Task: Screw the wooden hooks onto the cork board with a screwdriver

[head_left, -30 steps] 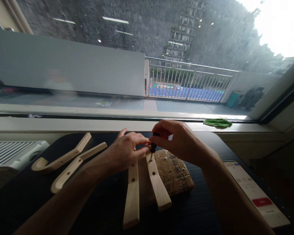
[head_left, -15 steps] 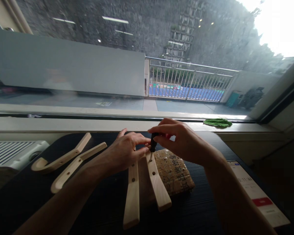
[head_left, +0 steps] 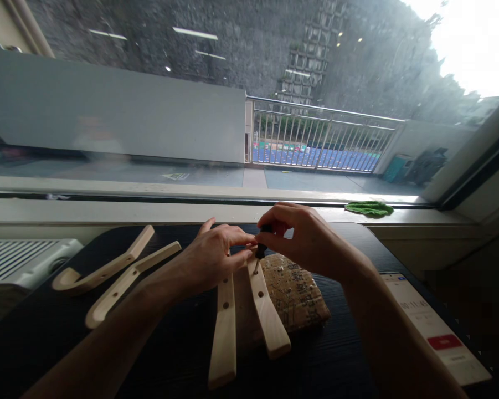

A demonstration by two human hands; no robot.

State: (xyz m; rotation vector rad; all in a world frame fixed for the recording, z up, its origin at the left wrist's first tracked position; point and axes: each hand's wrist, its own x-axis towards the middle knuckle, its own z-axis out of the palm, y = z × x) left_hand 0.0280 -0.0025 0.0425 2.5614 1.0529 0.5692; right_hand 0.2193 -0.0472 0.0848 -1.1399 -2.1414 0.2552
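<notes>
My right hand is closed around a small black-handled screwdriver. Its shaft slants slightly, with the tip in the upper hole of the right-hand curved wooden piece. My left hand bends over the far ends of two wooden pieces, thumb and forefinger gripping near that hole; the exact contact is partly hidden. Under this hand lies the left-hand wooden piece, two of its holes showing. A brown taped cardboard packet lies beside and partly beneath the right-hand piece.
Two hook-ended wooden pieces, one farther and one nearer, lie on the dark table at left. A phone with a timer rests at right. Beyond are a window sill, a green cloth and a white radiator.
My right hand has turned the screwdriver handle and tilted it a little to the right, its fingers curling in more. The left hand and the wooden pieces stay in place.
</notes>
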